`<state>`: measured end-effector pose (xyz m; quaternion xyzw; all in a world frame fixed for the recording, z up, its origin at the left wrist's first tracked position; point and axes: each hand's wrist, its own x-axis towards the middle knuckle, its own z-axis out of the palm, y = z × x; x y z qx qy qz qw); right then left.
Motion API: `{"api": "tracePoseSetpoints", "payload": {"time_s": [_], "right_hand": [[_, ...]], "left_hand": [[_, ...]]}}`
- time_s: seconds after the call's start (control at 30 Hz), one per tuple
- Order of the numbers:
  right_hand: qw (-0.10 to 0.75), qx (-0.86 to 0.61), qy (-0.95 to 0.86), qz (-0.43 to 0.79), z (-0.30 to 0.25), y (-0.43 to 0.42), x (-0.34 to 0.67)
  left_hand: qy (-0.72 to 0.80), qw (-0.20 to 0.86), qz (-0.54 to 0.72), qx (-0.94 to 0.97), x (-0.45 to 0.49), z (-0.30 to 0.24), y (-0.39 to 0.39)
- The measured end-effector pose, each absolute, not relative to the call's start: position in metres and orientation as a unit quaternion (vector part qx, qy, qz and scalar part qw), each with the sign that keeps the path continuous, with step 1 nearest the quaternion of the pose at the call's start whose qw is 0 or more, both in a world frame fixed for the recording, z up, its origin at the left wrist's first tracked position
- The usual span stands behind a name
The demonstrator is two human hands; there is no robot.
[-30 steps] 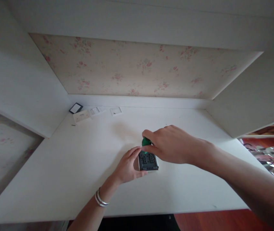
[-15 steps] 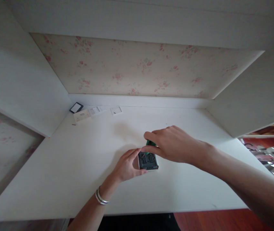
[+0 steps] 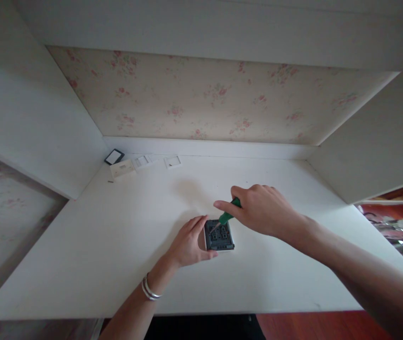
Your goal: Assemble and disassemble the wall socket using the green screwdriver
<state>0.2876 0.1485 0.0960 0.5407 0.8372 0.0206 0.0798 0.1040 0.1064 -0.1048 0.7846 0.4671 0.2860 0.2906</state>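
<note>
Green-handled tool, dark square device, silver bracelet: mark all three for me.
Green-handled tool [image 3: 225, 218]: head view, on its green handle.
Dark square device [image 3: 220, 237]: head view, middle of its upward face.
Silver bracelet [image 3: 148, 290]: head view, on its band.

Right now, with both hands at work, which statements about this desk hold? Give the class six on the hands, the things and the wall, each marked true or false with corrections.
1. The right hand holds a screwdriver. True.
2. The screwdriver is red where it is gripped. False: it is green.
3. The left hand has its fingers at the edges of a dark unit. True.
4. The screwdriver points away from the unit. False: it points down toward it.
5. The wallpaper has a floral pattern. True.
6. The black-edged panel lies near the right end. False: that panel is at the back left of the desk.
</note>
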Motion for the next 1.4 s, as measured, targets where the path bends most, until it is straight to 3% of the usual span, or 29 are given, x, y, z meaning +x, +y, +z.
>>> {"api": "tracePoseSetpoints", "payload": {"time_s": [0.27,0.5,0.73,0.97,1.2,1.4], "right_hand": [[0.080,0.421,0.897,-0.105,0.112,0.142,0.297],[0.102,0.443,0.891,0.008,0.108,0.144,0.281],[0.066,0.387,0.910,-0.131,0.113,0.146,0.279],[0.086,0.449,0.889,0.002,0.104,0.147,0.273],[0.061,0.373,0.915,-0.139,0.114,0.140,0.281],[0.057,0.458,0.887,-0.016,0.098,0.142,0.268]], "left_hand": [[0.475,0.327,0.295,0.762,0.104,-0.107,0.107],[0.469,0.321,0.302,0.765,0.106,-0.100,0.108],[0.466,0.339,0.311,0.756,0.107,-0.094,0.109],[0.466,0.342,0.308,0.756,0.106,-0.094,0.108],[0.465,0.316,0.305,0.769,0.107,-0.098,0.108],[0.479,0.320,0.299,0.760,0.108,-0.097,0.107]]}}
